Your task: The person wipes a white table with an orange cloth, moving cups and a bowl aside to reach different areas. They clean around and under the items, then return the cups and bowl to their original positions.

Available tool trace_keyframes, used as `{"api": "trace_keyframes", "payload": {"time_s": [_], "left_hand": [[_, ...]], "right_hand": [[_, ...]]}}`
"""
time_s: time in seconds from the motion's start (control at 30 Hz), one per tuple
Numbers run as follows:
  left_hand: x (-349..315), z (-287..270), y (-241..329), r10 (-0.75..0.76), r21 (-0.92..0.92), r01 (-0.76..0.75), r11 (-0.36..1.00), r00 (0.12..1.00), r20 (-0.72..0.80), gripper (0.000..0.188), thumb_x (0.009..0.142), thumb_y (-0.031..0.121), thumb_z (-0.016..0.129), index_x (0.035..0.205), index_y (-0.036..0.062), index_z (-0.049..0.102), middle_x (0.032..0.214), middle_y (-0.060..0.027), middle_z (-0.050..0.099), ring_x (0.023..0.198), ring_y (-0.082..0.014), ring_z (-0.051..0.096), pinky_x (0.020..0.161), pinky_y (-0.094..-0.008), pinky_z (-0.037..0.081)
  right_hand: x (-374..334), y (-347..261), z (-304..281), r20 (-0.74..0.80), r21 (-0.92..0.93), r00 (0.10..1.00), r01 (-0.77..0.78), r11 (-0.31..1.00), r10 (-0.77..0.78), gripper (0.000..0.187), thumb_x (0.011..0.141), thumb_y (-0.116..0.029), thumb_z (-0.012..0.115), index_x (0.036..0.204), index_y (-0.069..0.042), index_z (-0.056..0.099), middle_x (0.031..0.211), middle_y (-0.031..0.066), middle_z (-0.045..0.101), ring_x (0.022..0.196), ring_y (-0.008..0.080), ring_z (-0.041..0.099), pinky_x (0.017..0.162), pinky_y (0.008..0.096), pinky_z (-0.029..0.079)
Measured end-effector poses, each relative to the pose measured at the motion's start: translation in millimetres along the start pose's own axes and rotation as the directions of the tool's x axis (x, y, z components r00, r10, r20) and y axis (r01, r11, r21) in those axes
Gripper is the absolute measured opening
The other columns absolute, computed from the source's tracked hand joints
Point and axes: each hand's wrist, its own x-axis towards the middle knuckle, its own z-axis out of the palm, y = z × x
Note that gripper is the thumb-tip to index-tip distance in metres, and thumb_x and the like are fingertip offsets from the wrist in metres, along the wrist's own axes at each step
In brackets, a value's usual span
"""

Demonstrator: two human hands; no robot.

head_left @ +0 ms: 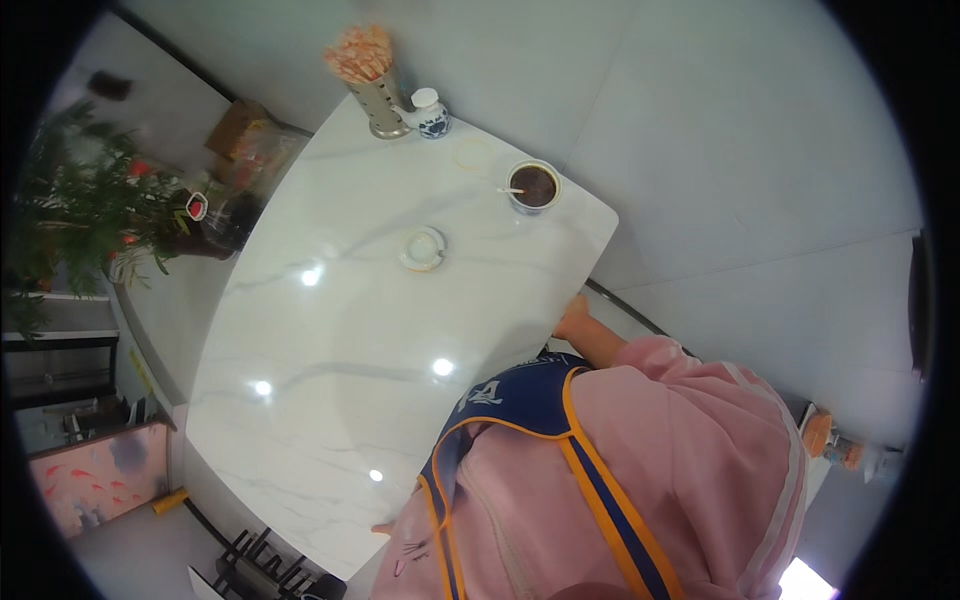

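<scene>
A white marbled table (330, 330) fills the middle of the view. At its right edge, below the corner, my right hand (572, 317) is closed on the rim, its fingers partly hidden. Only a bit of my left hand (382, 527) shows, touching the table's near edge; my pink sleeve covers the rest, so its grip cannot be made out. Nearest my right hand stands a white jar (534, 188) of dark sauce with a white spoon (511, 190) in it. A round white lid (423, 249) with a notched rim lies apart from the jar.
At the far edge stand a metal holder (383, 105) full of wrapped chopsticks and a blue-and-white lidded pot (430, 115). A grey wall (740, 170) borders the right side. Green plants (80, 210) are at left, and dark chair-like frames (265, 570) sit low beyond the table.
</scene>
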Motion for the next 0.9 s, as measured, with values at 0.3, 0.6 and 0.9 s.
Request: {"api": "trace_keyframes", "payload": {"time_s": [0.3, 0.6, 0.9], "left_hand": [[-3.0, -0.9, -6.4, -0.014, -0.020, 0.014, 1.000, 1.000, -0.007, 0.060, 0.082, 0.041, 0.060, 0.116, -0.0068, 0.051, 0.097, -0.0186, 0.064, 0.084, -0.0267, 0.064, 0.073, -0.0353, 0.054], [-4.7, -1.2, -7.8, -0.028, -0.019, 0.028, 0.999, 0.999, -0.015, 0.064, 0.081, 0.045, 0.061, 0.116, -0.0076, 0.051, 0.097, -0.0189, 0.064, 0.085, -0.0275, 0.064, 0.073, -0.0352, 0.054], [-5.7, -2.1, -13.6, -0.038, -0.034, 0.037, 0.999, 0.999, -0.013, 0.067, 0.081, 0.049, 0.061, 0.115, -0.0083, 0.051, 0.096, -0.0193, 0.064, 0.085, -0.0284, 0.064, 0.073, -0.0352, 0.054]], "right_hand": [[-7.8, -98.6, 10.9, 0.069, 0.168, 0.976, -0.216, 0.962, 0.207, 0.046, 0.094, -0.037, 0.033, 0.131, -0.019, 0.052, 0.135, 0.0038, 0.052, 0.125, 0.0219, 0.047, 0.101, 0.0366, 0.039], [-12.4, -163.1, 26.1, 0.089, -0.119, 0.947, -0.298, 0.947, 0.309, 0.048, 0.094, -0.030, 0.028, 0.134, -0.010, 0.047, 0.138, 0.0094, 0.048, 0.126, 0.0297, 0.045, 0.105, 0.0438, 0.034], [-10.8, -229.8, 38.3, 0.134, 0.894, 0.733, -0.380, 0.238, 0.666, 0.050, 0.094, -0.032, 0.024, 0.131, -0.008, 0.048, 0.136, 0.0123, 0.048, 0.123, 0.0348, 0.046, 0.104, 0.0525, 0.033]]}}
